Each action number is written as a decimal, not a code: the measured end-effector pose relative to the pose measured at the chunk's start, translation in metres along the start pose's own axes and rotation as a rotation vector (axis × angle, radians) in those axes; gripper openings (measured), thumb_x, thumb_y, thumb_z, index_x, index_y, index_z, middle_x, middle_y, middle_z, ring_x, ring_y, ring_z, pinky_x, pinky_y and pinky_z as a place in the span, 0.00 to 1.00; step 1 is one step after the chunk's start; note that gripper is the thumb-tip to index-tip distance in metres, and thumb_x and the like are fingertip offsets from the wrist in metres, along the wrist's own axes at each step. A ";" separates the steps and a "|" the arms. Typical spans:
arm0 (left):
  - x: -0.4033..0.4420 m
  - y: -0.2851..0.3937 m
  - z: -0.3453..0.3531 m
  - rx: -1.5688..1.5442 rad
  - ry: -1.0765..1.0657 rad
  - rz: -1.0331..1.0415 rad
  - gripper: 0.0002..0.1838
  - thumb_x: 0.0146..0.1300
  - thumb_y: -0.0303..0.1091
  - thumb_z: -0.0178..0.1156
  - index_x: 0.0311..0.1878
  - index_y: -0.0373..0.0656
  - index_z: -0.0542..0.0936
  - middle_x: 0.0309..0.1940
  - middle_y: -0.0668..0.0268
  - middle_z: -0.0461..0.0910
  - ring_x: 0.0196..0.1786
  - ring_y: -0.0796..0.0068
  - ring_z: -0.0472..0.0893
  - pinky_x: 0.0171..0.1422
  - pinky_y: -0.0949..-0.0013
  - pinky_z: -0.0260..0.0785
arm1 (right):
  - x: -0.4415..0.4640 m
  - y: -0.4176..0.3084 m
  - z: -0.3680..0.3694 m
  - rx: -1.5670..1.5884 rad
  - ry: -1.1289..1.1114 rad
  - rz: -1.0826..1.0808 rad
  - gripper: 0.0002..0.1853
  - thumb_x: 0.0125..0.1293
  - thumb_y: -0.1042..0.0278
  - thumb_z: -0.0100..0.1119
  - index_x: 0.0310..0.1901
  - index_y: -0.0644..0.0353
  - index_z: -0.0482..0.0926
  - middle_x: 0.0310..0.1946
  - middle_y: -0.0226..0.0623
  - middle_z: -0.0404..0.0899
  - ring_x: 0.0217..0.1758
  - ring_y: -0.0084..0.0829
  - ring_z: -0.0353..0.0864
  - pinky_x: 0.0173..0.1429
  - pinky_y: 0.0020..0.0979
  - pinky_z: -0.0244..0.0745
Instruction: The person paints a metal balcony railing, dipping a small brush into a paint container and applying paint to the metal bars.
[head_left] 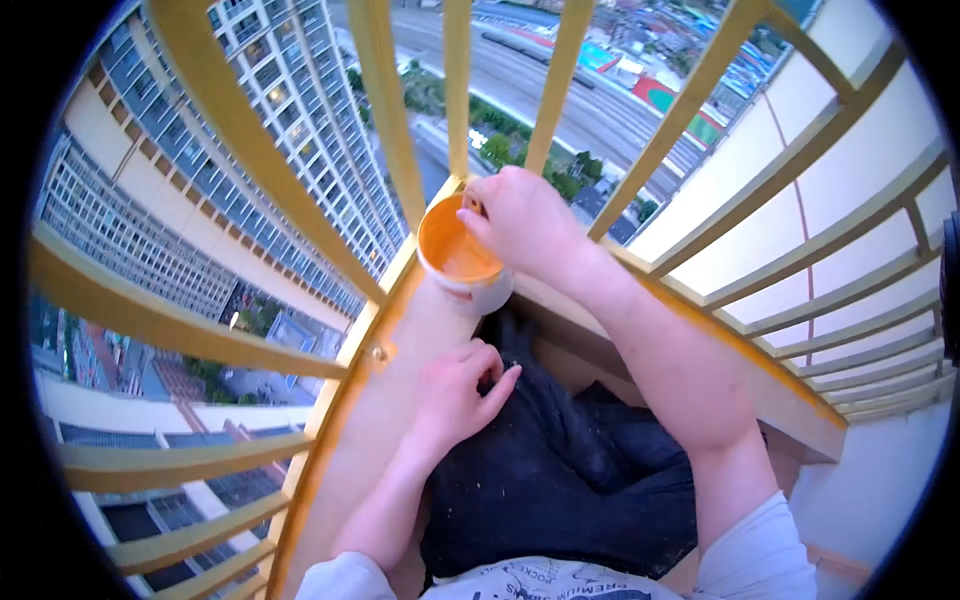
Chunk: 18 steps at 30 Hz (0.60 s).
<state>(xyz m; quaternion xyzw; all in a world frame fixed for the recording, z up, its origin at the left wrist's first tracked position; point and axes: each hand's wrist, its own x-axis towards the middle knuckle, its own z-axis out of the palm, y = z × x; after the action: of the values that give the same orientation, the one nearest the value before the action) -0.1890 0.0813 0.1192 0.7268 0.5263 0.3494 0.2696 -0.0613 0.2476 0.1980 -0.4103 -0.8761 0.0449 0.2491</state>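
Observation:
A white bucket (490, 294), its inside coated with orange paint (452, 246), stands on the ledge at the railing's corner. My right hand (525, 215) is closed at its far rim. Between the fingers shows a small brown handle (473, 204), which looks like a paintbrush's; no bristles are visible. My left hand (462, 392) rests near my knee beside the ledge, with fingers loosely curled, thumb apart and nothing in it.
Yellow railing bars (458, 90) rise ahead and on both sides, with a long drop to streets and high-rise buildings (290, 90) beyond. Fresh-looking orange paint edges the ledge (375, 425). A bolt (379, 353) sticks up there. My dark trousers (570, 470) fill the lower middle.

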 end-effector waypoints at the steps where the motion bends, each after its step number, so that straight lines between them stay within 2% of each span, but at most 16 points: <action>1: 0.008 -0.010 0.007 0.045 -0.070 0.106 0.16 0.66 0.39 0.66 0.26 0.42 0.74 0.25 0.61 0.77 0.29 0.58 0.79 0.35 0.59 0.70 | -0.002 -0.001 0.002 0.031 -0.011 0.053 0.11 0.66 0.62 0.64 0.35 0.62 0.85 0.30 0.52 0.82 0.39 0.52 0.84 0.47 0.48 0.81; 2: 0.016 -0.019 0.014 0.033 -0.054 0.173 0.16 0.66 0.39 0.66 0.26 0.42 0.74 0.25 0.61 0.77 0.29 0.58 0.79 0.35 0.59 0.70 | 0.000 0.000 0.000 0.041 -0.007 0.098 0.11 0.66 0.61 0.64 0.36 0.61 0.85 0.30 0.52 0.82 0.38 0.52 0.84 0.47 0.49 0.81; 4: 0.023 -0.034 0.031 -0.059 -0.263 0.219 0.19 0.66 0.41 0.66 0.24 0.42 0.74 0.23 0.59 0.75 0.27 0.56 0.78 0.33 0.57 0.70 | -0.004 -0.010 0.003 -0.075 -0.091 0.106 0.11 0.65 0.63 0.64 0.32 0.63 0.86 0.30 0.51 0.85 0.41 0.50 0.87 0.45 0.47 0.83; 6: 0.025 -0.040 0.038 -0.045 -0.290 0.219 0.21 0.66 0.43 0.67 0.22 0.41 0.73 0.20 0.58 0.73 0.25 0.55 0.76 0.32 0.57 0.69 | -0.013 -0.007 0.008 0.085 0.031 0.053 0.12 0.67 0.62 0.63 0.38 0.64 0.85 0.29 0.51 0.82 0.36 0.54 0.83 0.44 0.52 0.80; 7: 0.024 -0.046 0.039 -0.079 -0.281 0.216 0.21 0.65 0.42 0.67 0.22 0.41 0.72 0.20 0.58 0.73 0.25 0.56 0.76 0.31 0.58 0.68 | -0.013 -0.004 0.001 0.046 0.057 0.047 0.12 0.67 0.62 0.63 0.38 0.64 0.85 0.29 0.51 0.82 0.36 0.54 0.83 0.44 0.52 0.80; 9: 0.017 -0.059 0.043 -0.127 -0.269 0.232 0.22 0.65 0.42 0.68 0.22 0.40 0.72 0.19 0.58 0.72 0.24 0.57 0.75 0.31 0.59 0.67 | -0.020 -0.002 -0.015 0.234 0.097 0.078 0.12 0.70 0.62 0.62 0.40 0.64 0.85 0.31 0.49 0.85 0.36 0.48 0.86 0.42 0.45 0.81; 10: 0.013 -0.065 0.042 -0.188 -0.241 0.171 0.20 0.65 0.41 0.68 0.23 0.39 0.74 0.18 0.59 0.71 0.23 0.61 0.73 0.30 0.60 0.65 | -0.026 -0.005 -0.027 0.210 0.108 0.077 0.12 0.70 0.62 0.62 0.40 0.64 0.85 0.31 0.49 0.85 0.36 0.48 0.86 0.42 0.45 0.81; 11: 0.011 -0.067 0.039 -0.248 -0.211 0.112 0.19 0.65 0.40 0.69 0.24 0.37 0.75 0.18 0.59 0.70 0.23 0.66 0.71 0.30 0.62 0.63 | -0.033 -0.010 -0.045 0.369 0.064 0.123 0.12 0.72 0.63 0.62 0.41 0.64 0.85 0.33 0.47 0.86 0.37 0.42 0.88 0.42 0.39 0.82; 12: 0.009 -0.070 0.040 -0.254 -0.210 0.134 0.19 0.65 0.40 0.69 0.24 0.37 0.75 0.18 0.59 0.70 0.23 0.66 0.71 0.30 0.62 0.63 | -0.042 -0.014 -0.059 0.533 0.016 0.172 0.12 0.74 0.63 0.61 0.42 0.64 0.85 0.34 0.45 0.88 0.37 0.35 0.90 0.43 0.34 0.82; 13: 0.006 -0.073 0.039 -0.274 -0.208 0.086 0.20 0.66 0.39 0.68 0.24 0.36 0.76 0.17 0.60 0.70 0.22 0.67 0.71 0.30 0.63 0.63 | -0.052 -0.015 -0.072 0.654 0.005 0.241 0.12 0.73 0.61 0.63 0.46 0.61 0.86 0.38 0.44 0.89 0.39 0.36 0.90 0.41 0.34 0.81; 14: 0.007 -0.070 0.036 -0.293 -0.205 0.029 0.20 0.66 0.39 0.68 0.24 0.36 0.76 0.17 0.60 0.69 0.22 0.69 0.71 0.30 0.63 0.63 | -0.058 -0.017 -0.093 0.644 0.007 0.237 0.12 0.73 0.61 0.63 0.46 0.61 0.86 0.38 0.44 0.89 0.39 0.36 0.90 0.41 0.34 0.81; 16: 0.010 -0.061 0.032 -0.284 -0.160 0.057 0.22 0.67 0.41 0.68 0.23 0.35 0.75 0.16 0.59 0.70 0.21 0.67 0.71 0.30 0.62 0.64 | -0.069 -0.024 -0.127 0.509 0.220 0.163 0.09 0.70 0.67 0.67 0.46 0.62 0.87 0.38 0.41 0.90 0.38 0.27 0.90 0.41 0.29 0.81; 18: 0.008 -0.067 0.031 -0.222 -0.178 0.044 0.23 0.68 0.43 0.67 0.23 0.36 0.75 0.16 0.58 0.71 0.21 0.64 0.71 0.30 0.60 0.64 | -0.063 -0.025 -0.153 0.332 0.384 0.053 0.08 0.69 0.70 0.68 0.46 0.61 0.89 0.38 0.39 0.90 0.35 0.25 0.88 0.40 0.27 0.81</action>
<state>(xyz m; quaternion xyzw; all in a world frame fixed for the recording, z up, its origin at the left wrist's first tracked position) -0.2008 0.1085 0.0512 0.7320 0.4423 0.3456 0.3861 0.0280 0.1653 0.3137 -0.3877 -0.7823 0.1159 0.4736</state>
